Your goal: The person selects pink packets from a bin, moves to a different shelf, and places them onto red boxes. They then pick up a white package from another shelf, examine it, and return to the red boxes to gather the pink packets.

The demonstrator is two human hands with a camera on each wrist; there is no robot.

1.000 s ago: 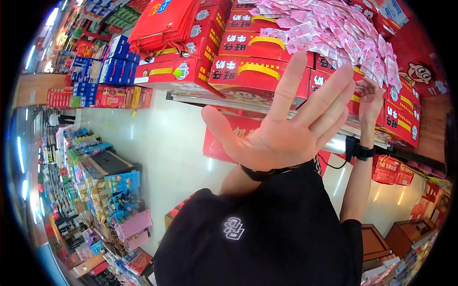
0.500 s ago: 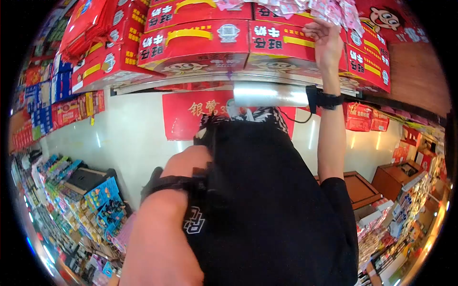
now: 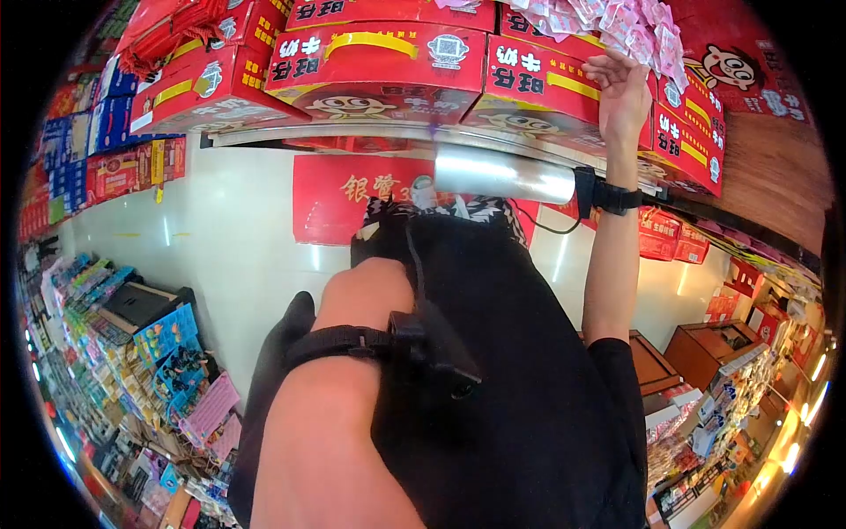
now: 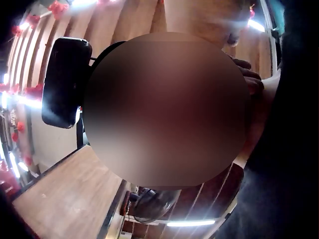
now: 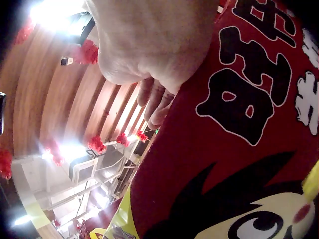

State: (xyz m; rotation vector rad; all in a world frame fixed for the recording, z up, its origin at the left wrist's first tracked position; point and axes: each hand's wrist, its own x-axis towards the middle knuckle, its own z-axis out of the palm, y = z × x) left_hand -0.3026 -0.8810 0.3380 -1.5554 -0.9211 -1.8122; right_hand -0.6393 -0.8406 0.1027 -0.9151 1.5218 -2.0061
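Observation:
In the head view my left hand (image 3: 370, 286) is bent in against the black shirt (image 3: 520, 379), its fingers hidden. The left wrist view has this hand (image 4: 202, 20) at the top, with a few dark fingertips (image 4: 251, 79) below; what they touch is unclear. My right hand (image 3: 624, 101) lies by a red carton (image 3: 564, 93) with a yellow handle, just below a heap of pink packets (image 3: 634, 35), its fingers loosely bent with nothing seen in them. In the right wrist view that hand (image 5: 149, 45) is beside a red printed box (image 5: 174, 149).
Red cartons (image 3: 370, 75) fill the shelf at the top, with red bags (image 3: 167, 31) on the left. A silver cylinder (image 3: 502, 175) and a red sign (image 3: 322, 198) are below the shelf edge. Goods racks (image 3: 115, 344) stand left; brown cabinets (image 3: 705, 353) stand right.
My left hand, held up with spread fingers a second ago, has dropped to the shirt. The head view has shifted; my right hand remains by the cartons and pink packets.

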